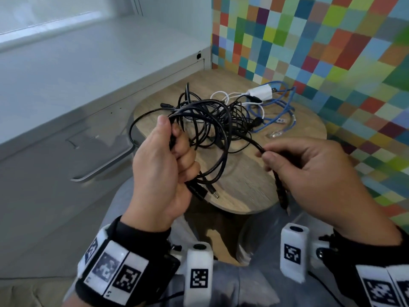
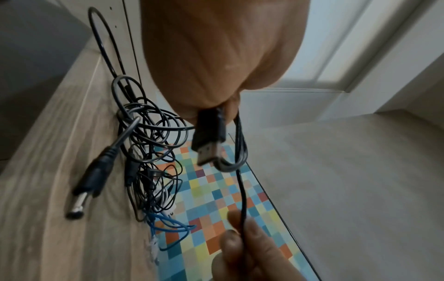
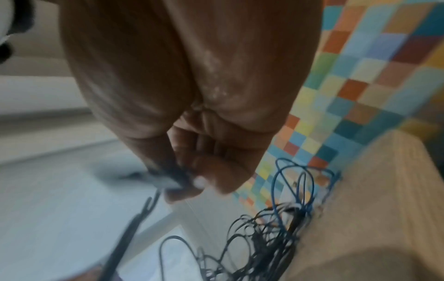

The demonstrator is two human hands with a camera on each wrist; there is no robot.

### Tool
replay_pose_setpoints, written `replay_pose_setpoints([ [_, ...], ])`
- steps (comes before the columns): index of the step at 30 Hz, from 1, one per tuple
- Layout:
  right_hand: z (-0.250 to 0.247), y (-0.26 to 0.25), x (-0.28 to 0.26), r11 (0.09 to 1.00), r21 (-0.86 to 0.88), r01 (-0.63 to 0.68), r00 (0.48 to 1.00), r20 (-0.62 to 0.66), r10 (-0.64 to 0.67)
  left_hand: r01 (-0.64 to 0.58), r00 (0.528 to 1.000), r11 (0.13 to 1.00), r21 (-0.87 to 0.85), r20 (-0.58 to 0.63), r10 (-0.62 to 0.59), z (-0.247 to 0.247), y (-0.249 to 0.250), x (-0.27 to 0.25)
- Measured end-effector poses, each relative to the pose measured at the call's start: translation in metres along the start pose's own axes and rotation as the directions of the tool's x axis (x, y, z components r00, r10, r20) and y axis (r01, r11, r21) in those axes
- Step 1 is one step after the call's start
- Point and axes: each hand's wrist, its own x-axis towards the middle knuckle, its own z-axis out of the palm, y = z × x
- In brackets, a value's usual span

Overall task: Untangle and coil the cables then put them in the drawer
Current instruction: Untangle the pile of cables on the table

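Gripping black cable (image 1: pixel 218 138) | left hand (image 1: pixel 161 165) | right wrist view blurred

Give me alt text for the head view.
Left hand grips black cable loops while right hand pinches one strand, above a wooden table holding tangled black, white and blue cables.

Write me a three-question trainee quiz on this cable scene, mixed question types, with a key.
1. True or false: the left hand holds loops of black cable.
2. The blue cable lies: A) in the drawer; B) on the wooden table; C) in the right hand.
3. Fill in: the white adapter sits at the table's ___ side, near the chequered wall.

Key: 1 true; 2 B; 3 far.
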Motion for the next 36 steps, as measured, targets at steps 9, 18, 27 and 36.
replay_pose_setpoints([
  [9,0.013,-0.003,-0.003,0.901,0.433,0.011,0.973,0.204,-0.109,-0.074,0.994,0.997,0.013,-0.077,0.074,0.009,-0.011,-0.006],
  [18,0.022,-0.008,-0.002,0.812,0.583,-0.030,0.999,0.041,0.008,0.123,0.990,0.992,0.002,0.064,-0.123,0.024,-0.029,-0.019],
  [27,0.030,-0.014,-0.001,0.878,0.470,-0.087,0.980,-0.116,0.159,-0.093,0.979,0.970,0.226,0.197,0.048,0.020,-0.026,-0.022],
  [36,0.030,-0.006,-0.001,0.998,-0.059,-0.001,0.972,-0.236,-0.013,-0.398,0.916,0.791,0.465,0.250,0.313,0.020,-0.034,-0.021],
])
